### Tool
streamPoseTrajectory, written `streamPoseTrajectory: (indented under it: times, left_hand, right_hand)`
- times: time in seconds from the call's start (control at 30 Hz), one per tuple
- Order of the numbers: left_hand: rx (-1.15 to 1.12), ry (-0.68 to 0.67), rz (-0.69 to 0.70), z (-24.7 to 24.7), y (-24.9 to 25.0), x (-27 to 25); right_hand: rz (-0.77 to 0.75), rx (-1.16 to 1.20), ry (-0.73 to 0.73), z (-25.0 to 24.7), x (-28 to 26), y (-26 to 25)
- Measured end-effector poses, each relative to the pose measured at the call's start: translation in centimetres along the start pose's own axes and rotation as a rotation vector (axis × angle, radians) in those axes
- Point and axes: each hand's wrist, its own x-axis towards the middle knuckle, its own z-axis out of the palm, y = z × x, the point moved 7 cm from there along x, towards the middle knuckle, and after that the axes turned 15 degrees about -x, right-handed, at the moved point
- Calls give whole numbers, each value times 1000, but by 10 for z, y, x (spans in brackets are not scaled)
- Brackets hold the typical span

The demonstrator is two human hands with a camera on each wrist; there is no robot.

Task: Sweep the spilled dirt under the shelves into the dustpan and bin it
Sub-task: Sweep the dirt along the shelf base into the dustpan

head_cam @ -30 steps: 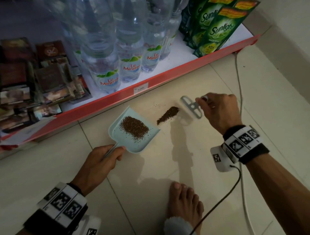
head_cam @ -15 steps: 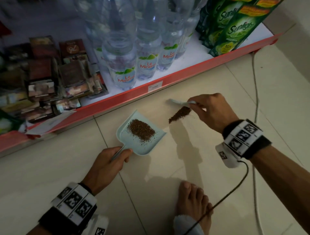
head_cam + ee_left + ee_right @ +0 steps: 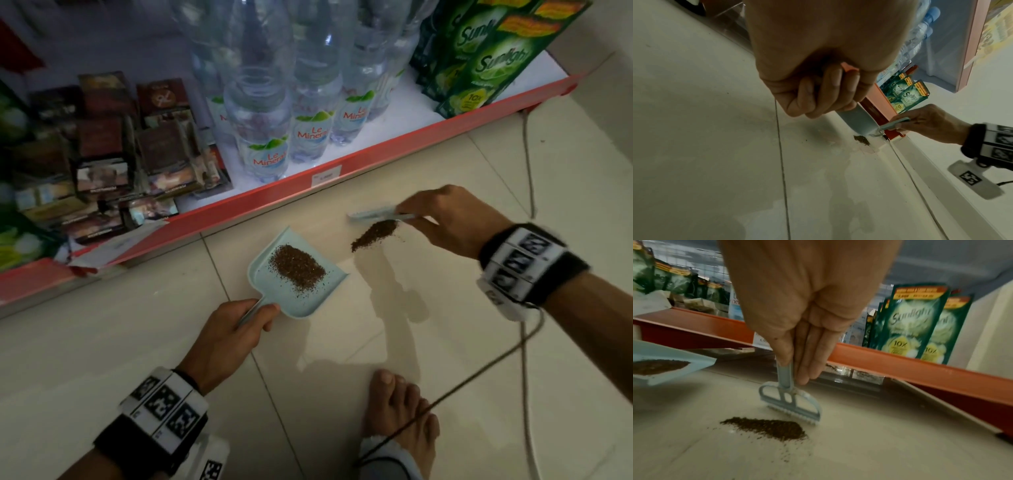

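Observation:
A pale blue dustpan (image 3: 322, 294) lies on the tiled floor with a heap of brown dirt (image 3: 297, 263) in it. My left hand (image 3: 228, 337) grips its handle (image 3: 855, 120) from the near side. A second streak of dirt (image 3: 373, 234) (image 3: 768, 426) lies on the floor to the right of the pan's open edge. My right hand (image 3: 448, 222) pinches the handle of a small pale blue brush (image 3: 371, 216) (image 3: 791, 404). The brush head sits just behind that streak, on the shelf side, bristles down near the floor.
The red edge of the bottom shelf (image 3: 308, 185) runs diagonally behind the dirt, with water bottles (image 3: 263, 137), green Sunlight pouches (image 3: 479, 61) and dark packets (image 3: 102, 154) on it. My bare foot (image 3: 400, 411) stands close below. A cable (image 3: 527, 164) trails along the floor at the right.
My right hand has turned the brush from flat above the floor to lying along the far side of the loose dirt streak. The dustpan and my left hand have stayed in place.

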Motion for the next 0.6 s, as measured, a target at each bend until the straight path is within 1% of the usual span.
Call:
streamPoseTrajectory:
  times: [0.1, 0.17, 0.27, 0.33, 0.4, 0.47, 0.53, 0.6]
  left_hand:
    - [-8, 10, 1, -1, -4, 0]
    - [5, 6, -8, 1, -8, 1]
    - [35, 3, -32, 4, -14, 2]
    - [42, -1, -31, 4, -19, 3]
    - [34, 16, -35, 1, -22, 3]
    - [20, 34, -43, -3, -26, 3]
    - [21, 43, -43, -5, -29, 2]
    - [23, 51, -39, -7, -30, 1]
  right_hand:
    - [0, -35, 58, -15, -8, 11]
    - [-3, -7, 105, -22, -2, 5]
    - [-11, 40, 145, -22, 20, -25]
    - [-22, 31, 151, -16, 38, -50]
    - [-34, -2, 117, -5, 58, -72]
    - [-48, -91, 37, 11, 72, -87]
    - [-63, -120, -12, 19, 77, -88]
    - [-84, -86, -32, 16, 68, -75]
